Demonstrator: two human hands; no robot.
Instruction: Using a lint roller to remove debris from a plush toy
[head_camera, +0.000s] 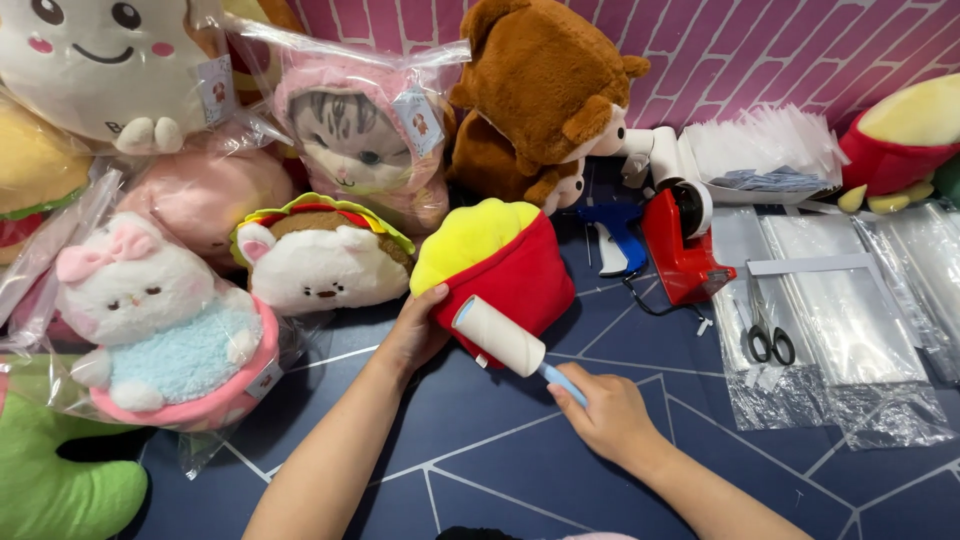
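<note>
Right hand (610, 410): fingers wrapped around the blue handle of a lint roller (500, 337), whose white roll lies against the red side of the red-and-yellow plush (495, 262). Left hand (415, 330): fingers spread and pressed on the same plush's left flank, steadying it rather than gripping it. The plush lies on the dark blue tabletop (520, 450), between and just beyond the 2 hands.

Progress, as a judgement: the roller is in contact with the red fabric, so cleaning of this piece looks under way. This plush carries no bag, so bagging of it is not yet done.

Left of the left hand: a white bunny plush in a pink cup (165, 330) sits in a clear bag, with a small white tag near the cup rim. Just beyond it lies a white animal in a taco shell (320, 255); whether that one is bagged cannot be told.

Right of the right hand: flat clear bags (850, 330) are stacked on the tabletop, with black-handled scissors (768, 335) on them.

Beyond the hands: a red tape dispenser (683, 245) and a blue tagging gun (615, 232) stand near each other. Farther off, a grey cat plush in a pink hood (360, 140) is sealed in a clear bag bearing a white rectangular label at its upper right. A brown bear plush (540, 95) beside it is unbagged. A further stack of clear bags (765, 150) rests against the pink brick-pattern wall (740, 45).
</note>
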